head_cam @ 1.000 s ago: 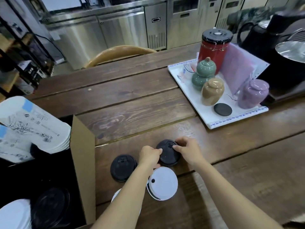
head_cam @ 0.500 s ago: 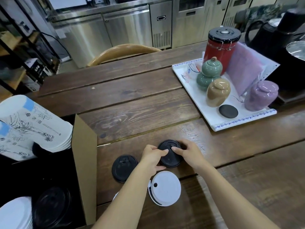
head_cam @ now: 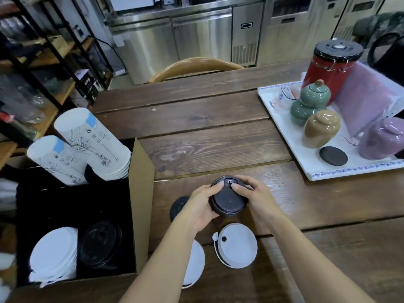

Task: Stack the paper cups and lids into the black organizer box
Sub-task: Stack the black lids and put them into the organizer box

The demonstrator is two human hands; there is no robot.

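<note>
— What's in front of you, biggest first?

— A wooden table (head_cam: 207,136). At its left edge stands the black organizer box (head_cam: 140,193) with brown outer walls. Two stacks of printed paper cups (head_cam: 94,145) lean in its far compartments; a white lid stack (head_cam: 53,256) and a black lid stack (head_cam: 100,243) fill the near ones.

— And to your right?

— A white tray (head_cam: 284,119) carrying jars and a red canister (head_cam: 330,66).

— Your hands?

— My left hand (head_cam: 201,206) and right hand (head_cam: 258,197) both grasp one black lid (head_cam: 228,200), thumbs pressed on its top, fingers curled round its rim, just above the table.

— Loose lids?

— One white lid (head_cam: 237,246) lies near me, another white lid (head_cam: 195,263) partly under my left forearm, and a second black lid (head_cam: 178,206) sits behind my left hand.
</note>
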